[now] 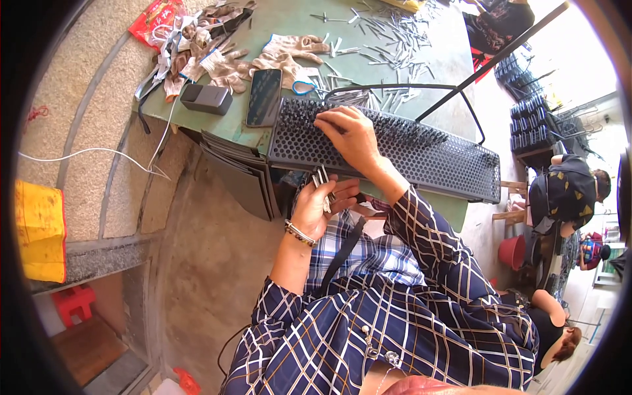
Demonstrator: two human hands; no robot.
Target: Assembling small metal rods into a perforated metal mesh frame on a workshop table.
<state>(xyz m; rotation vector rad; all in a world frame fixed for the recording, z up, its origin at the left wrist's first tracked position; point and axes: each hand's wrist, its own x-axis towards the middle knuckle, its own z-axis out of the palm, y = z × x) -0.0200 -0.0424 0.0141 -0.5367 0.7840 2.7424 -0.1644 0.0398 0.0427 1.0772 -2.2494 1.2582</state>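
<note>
A long dark perforated rack (pixel 428 172) lies along the near edge of the green table, with many small black upright pieces (pixel 301 113) standing in its far rows of holes. Over the rack's left half is my right hand (pixel 357 139), its fingers bent and pinched together among the black pieces. Whatever sits between those fingertips is hidden. My left hand (pixel 309 209), with a beaded bracelet at the wrist, is closed around several thin metal strips (pixel 321 178) just in front of the rack.
Loose metal strips (pixel 395 56) are strewn over the green table (pixel 276 20). Left of the rack lie a phone (pixel 264 97), a dark grey box-shaped device (pixel 206 99) and work gloves (pixel 286 56). A black metal bar (pixel 503 56) slants above the rack. Other people (pixel 569 194) are at the right.
</note>
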